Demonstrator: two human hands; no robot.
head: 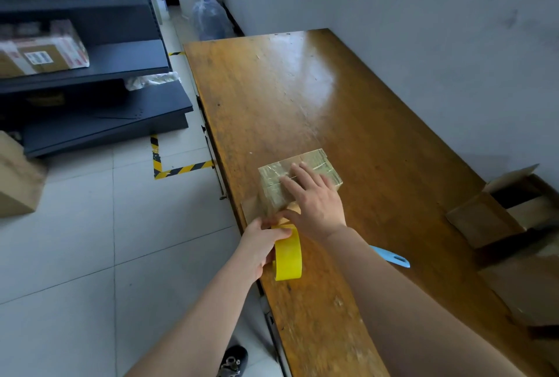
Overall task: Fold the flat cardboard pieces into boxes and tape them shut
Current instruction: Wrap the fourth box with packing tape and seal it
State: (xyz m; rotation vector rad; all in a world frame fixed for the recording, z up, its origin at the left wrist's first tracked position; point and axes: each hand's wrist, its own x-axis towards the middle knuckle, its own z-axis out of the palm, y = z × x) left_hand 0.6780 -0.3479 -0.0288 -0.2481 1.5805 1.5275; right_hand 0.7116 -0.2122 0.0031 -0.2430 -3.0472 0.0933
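One yellow tape roll (pixel 288 255) on edge near the table (pixel 302 89) side, pinched by left hand (pixel 261 245). Beyond — one small box (pixel 298 178), long side slanting far-right, under right hand (pixel 314 199), fingers spread flat.

My right hand (pixel 314 198) covers the near top of the box (pixel 272 178), hiding the seam there. My left hand (pixel 260 245) hides one side of the tape roll (pixel 289 252). My forearm covers most of the blue tool (pixel 393 257); only its handle shows. The cartons (pixel 490 219) at right are blurred and cut off by the edge.
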